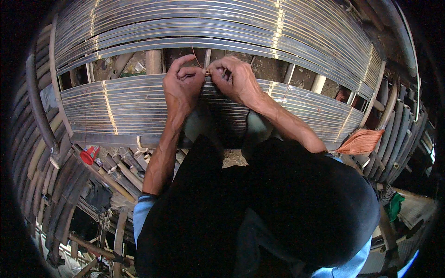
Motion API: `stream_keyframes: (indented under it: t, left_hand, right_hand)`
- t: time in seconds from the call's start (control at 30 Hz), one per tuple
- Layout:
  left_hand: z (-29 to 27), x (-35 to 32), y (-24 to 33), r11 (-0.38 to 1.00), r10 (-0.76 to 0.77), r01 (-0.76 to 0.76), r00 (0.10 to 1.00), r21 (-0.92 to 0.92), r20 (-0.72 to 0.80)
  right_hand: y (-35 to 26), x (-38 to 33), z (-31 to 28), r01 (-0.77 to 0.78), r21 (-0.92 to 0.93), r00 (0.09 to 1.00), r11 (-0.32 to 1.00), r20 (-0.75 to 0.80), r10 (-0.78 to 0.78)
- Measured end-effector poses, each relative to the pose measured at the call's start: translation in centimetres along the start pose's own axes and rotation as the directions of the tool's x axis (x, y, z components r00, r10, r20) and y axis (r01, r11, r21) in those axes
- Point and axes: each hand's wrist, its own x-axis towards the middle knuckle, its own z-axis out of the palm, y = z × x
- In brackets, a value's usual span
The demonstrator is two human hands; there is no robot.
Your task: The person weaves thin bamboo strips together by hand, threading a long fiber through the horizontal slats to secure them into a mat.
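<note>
Fingers of both hands brought tip to tip, thumb against forefinger, little or no opening: left hand (pixel 180 85) and right hand (pixel 235 79) pinch a thin cord (pixel 196 57) between them, almost touching. Exact path of the cord under the tips hidden.

Cord: reddish brown, hair-fine, one loose end curving up and to the far left above the left hand. It sits at the far edge of the near panel (pixel 146 105), about midway along.

Near panel: long, grey, crossed left to right by narrow pale lines, closely set; paler bands run across these near its left and right ends. Surface has a dull sheen, darker between the wrists where shadow falls.

Far panel (pixel 185 27) beyond, same grey and pale striping, bigger. Gap between the two shows poles (pixel 154 61) and littered ground.

Right of the near panel, an orange bundle of strands (pixel 362 141). Near left, a red object (pixel 89 155), kind unclear.
</note>
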Motion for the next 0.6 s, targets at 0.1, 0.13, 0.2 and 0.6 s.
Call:
stream_keyframes:
  t: [0.1,0.13,0.2,0.6]
  left_hand:
    - [0.1,-0.3,0.8,0.998,-0.008,0.006,0.999,-0.057,-0.035]
    - [0.1,-0.3,1.1,0.998,-0.009,0.007,0.999,-0.057,-0.035]
    - [0.1,-0.4,1.5,0.999,-0.018,0.019,0.999,0.034,-0.042]
    - [-0.4,-0.2,0.7,0.999,-0.007,0.006,1.0,-0.039,-0.019]
  right_hand:
    - [0.2,-0.2,0.4,-0.002,-0.008,1.0,1.0,-0.017,0.002]
    - [0.2,-0.2,0.4,-0.019,-0.01,1.0,1.0,-0.016,0.019]
    - [0.3,-0.3,0.5,-0.007,-0.009,1.0,1.0,-0.002,0.007]
    - [-0.5,-0.1,0.4,-0.242,0.135,0.97,0.961,0.005,0.244]
